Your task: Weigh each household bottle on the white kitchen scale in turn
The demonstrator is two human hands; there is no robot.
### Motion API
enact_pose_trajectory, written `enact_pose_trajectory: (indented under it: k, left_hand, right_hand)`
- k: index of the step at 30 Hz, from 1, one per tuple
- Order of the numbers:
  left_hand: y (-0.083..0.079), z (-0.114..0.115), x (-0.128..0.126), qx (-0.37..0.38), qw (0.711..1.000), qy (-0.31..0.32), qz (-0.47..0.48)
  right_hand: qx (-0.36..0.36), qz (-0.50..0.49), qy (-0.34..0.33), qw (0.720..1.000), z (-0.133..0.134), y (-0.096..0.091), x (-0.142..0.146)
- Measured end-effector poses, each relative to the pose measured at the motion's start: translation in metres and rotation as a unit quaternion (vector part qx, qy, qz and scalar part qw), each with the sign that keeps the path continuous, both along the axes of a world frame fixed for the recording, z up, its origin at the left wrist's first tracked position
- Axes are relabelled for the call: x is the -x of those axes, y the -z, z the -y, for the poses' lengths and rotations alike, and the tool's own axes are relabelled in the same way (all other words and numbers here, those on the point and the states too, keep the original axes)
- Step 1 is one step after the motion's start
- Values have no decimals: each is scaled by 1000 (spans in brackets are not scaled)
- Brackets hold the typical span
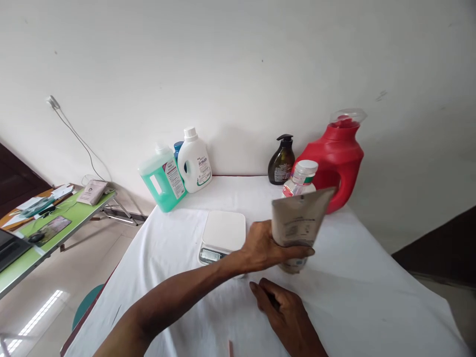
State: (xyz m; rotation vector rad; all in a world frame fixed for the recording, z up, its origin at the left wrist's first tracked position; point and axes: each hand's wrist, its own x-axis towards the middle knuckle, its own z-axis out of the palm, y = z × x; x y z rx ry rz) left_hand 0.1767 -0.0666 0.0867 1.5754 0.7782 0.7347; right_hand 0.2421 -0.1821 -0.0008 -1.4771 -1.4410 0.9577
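My left hand reaches across the white table and grips a brown paper pouch around its lower part, holding it upright just above the cloth. A clear bottle with a white cap stands right behind the pouch. My right hand rests on the tablecloth below the pouch, fingers curled, with something thin and dark partly under them that I cannot make out. A white kitchen scale sits just left of my left hand.
Against the wall stand a green liquid jug, a white detergent bottle, a dark pump bottle and a big red jug. A green folding table with papers is at the left. The white tablecloth drapes over the edges.
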Motion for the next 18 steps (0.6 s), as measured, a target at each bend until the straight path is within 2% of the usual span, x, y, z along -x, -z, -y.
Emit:
enact_pose_trajectory:
  k: [3,7,9,12,18]
  left_hand:
    - [-22,-16,34,-26,997,-15,66]
    - [-40,-40,84,-118,990,-68,32]
    - [-40,-49,102,-145,986,-82,7]
    - [-32,-58,117,-154,983,-97,-21]
    - [-15,-67,121,-143,978,-124,-84]
  right_hand:
    - [18,14,-11,1000,1,-1,-1]
    - [40,20,-13,999,2,-1,0]
    - [42,23,-9,999,1,0,0]
    - [45,25,-3,999,1,3,1]
    - [65,31,-6,997,2,1,-1]
